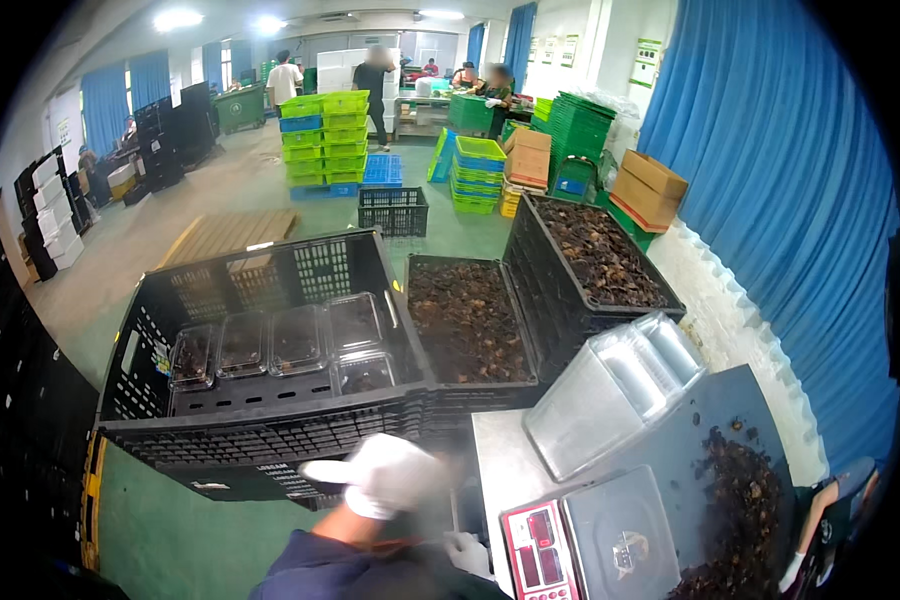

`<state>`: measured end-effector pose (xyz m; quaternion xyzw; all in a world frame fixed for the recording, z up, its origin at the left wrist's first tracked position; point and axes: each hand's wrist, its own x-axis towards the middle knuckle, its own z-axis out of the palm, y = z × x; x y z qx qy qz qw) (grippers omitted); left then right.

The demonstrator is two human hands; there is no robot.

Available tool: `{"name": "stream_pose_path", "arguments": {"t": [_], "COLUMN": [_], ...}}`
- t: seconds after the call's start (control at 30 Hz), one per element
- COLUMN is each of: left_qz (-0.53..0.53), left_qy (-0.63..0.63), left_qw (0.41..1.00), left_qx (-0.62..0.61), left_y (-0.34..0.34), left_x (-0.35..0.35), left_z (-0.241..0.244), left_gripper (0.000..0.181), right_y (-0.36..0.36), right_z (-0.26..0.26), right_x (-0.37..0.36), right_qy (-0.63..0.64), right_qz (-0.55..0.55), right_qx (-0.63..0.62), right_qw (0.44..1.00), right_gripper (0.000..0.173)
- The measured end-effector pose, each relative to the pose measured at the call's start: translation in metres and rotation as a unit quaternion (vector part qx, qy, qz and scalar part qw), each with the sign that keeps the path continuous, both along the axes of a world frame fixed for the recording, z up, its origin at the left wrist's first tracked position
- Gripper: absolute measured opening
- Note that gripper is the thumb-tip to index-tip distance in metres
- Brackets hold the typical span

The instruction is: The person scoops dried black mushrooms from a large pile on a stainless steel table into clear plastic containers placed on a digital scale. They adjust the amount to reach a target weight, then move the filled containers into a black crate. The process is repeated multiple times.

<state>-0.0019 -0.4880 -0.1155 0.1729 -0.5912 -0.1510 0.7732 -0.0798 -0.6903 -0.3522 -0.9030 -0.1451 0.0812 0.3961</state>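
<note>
My left hand (394, 476), in a white glove, is over the near side of a black plastic crate (270, 412). A finger or thumb points left; motion blur hides part of the hand. Inside the crate lie several clear lidded plastic boxes (296, 341) with dark contents. My right hand (469, 553), also gloved, is low beside the metal table (495, 450), partly hidden by my dark sleeve; its grasp is unclear. On the table are a digital scale (544, 551) with a bare clear-covered platform (622, 532), stacked clear containers (615, 390) and a heap of dark leafy pieces (742, 510).
Two black crates full of dark pieces (472, 322) (600, 255) stand ahead right. A co-worker's gloved hand (791, 574) is at the table's right edge. A wooden pallet (232, 232), green crate stacks (326, 142) and other people (375, 82) are farther off. Blue curtain (780, 187) hangs right.
</note>
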Motion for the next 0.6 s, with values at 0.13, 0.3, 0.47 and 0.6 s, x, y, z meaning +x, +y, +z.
{"name": "stream_pose_path", "arguments": {"t": [0.13,0.3,0.47,0.6], "left_qz": [0.011,0.110,0.031,0.025], "left_qy": [-0.217,0.204,0.348,0.383], "left_qw": [0.976,0.852,0.732,0.742], "left_qx": [-0.004,0.469,0.584,0.549], "left_y": [0.017,-0.071,-0.087,-0.096], "left_x": [0.010,-0.052,-0.072,-0.066], "left_z": [0.029,-0.062,-0.079,-0.092], "left_gripper": [0.046,0.044,0.049,0.048], "right_y": [-0.008,0.002,0.010,0.009], "right_z": [-0.008,-0.011,-0.016,-0.020], "right_x": [-0.001,0.006,0.007,0.015], "right_qy": [0.054,0.089,0.202,0.276], "right_qz": [-0.010,0.041,0.019,0.008], "right_qx": [0.099,0.126,0.296,0.377], "right_qw": [0.994,0.987,0.933,0.884], "right_gripper": [0.025,0.028,0.029,0.029]}}
